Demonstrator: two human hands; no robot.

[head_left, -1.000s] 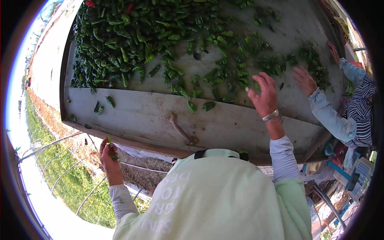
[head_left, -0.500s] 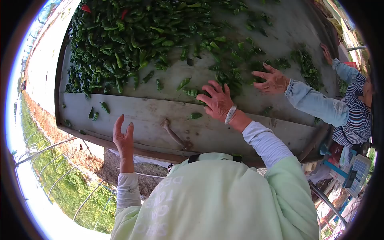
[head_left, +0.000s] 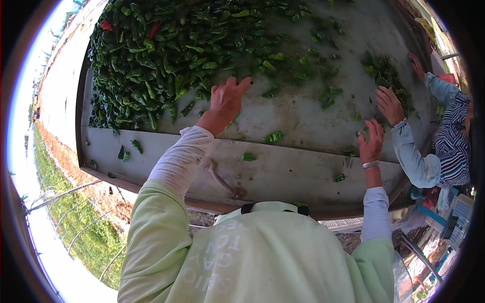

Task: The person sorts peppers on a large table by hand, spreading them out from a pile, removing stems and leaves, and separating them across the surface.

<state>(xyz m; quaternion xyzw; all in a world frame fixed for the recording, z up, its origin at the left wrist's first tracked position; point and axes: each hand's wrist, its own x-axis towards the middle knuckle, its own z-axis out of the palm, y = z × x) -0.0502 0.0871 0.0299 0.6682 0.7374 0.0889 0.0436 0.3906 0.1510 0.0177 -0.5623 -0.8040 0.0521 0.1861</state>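
On ledge (head_left: 293, 166): 1 handle (head_left: 222, 180); just right of it, 1 loose pepper (head_left: 248, 157). Own hands, 2. Right hand (head_left: 372, 142) just past ledge: thumb and fingers part open; can't tell if holding anything. Left hand (head_left: 226, 103) at heap's near edge: index out, others curled, grip hidden. Co-worker's hands (head_left: 389, 107), 2, beside small pile (head_left: 391, 81). Left, reaching farthest: pepper heap (head_left: 146, 65), dark green, glossy, too many to count; 2 red peppers (head_left: 105, 26).

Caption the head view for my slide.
Left hand by piled green peppers, right hand near a co-worker's hand, over a table.
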